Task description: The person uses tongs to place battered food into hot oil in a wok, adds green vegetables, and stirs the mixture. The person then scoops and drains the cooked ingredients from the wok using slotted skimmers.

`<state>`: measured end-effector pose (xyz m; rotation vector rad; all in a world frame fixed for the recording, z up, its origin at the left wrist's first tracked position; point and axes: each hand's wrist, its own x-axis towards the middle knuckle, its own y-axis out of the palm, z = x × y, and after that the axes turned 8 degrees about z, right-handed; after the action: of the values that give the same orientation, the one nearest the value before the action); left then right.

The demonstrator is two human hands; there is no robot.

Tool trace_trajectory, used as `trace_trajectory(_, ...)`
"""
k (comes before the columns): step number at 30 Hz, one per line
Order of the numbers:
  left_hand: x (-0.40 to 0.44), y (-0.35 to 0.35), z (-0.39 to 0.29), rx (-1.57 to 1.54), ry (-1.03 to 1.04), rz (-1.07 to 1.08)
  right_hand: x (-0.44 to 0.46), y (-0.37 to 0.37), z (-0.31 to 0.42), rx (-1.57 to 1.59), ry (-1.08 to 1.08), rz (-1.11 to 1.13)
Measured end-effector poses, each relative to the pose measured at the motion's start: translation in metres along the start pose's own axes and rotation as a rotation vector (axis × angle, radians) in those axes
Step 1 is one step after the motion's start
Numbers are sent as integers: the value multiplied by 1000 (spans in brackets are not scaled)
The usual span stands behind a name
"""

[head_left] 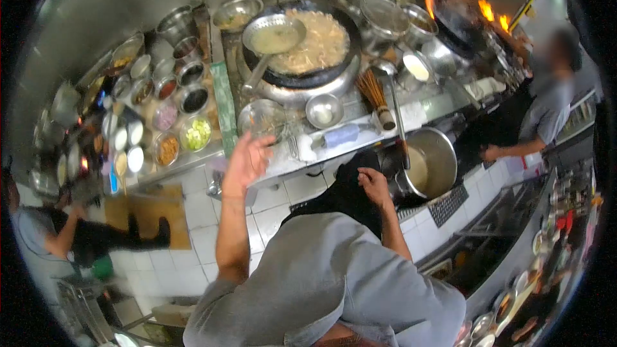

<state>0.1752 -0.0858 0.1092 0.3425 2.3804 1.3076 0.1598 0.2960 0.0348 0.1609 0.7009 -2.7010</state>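
My left hand (249, 164) is raised at the counter's front edge, fingers apart and holding nothing. Just beyond it lies a wire-mesh strainer (260, 119), with a small metal bowl (324, 111) to its right. My right hand (374, 185) hangs before my body, its fingers loosely curled with nothing visible in them. A tall metal pot (448, 173) with pale liquid stands to its right. Ahead, a large wok (350, 64) holds a pale brown, bubbling mixture. Over its left side rests a perforated ladle (274, 34), its handle toward me.
Several seasoning containers and chopped green vegetables (196, 133) fill the left counter. A bamboo brush (375, 99) lies right of the small bowl. Flames (486, 9) rise by another wok (453, 22), where a co-worker (546, 103) stands. Another person (45, 231) is at far left.
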Motion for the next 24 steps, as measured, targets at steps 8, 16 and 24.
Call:
trace_trajectory(8,-64,-109,166,1086,-436,-553,8,14,8,-144,-136,-17)
trace_trajectory(16,-123,-357,307,2502,-632,529,1,33,-4,-245,-173,68)
trace_trajectory(24,-160,-342,319,2348,-465,169,-17,34,-12,-262,-51,98)
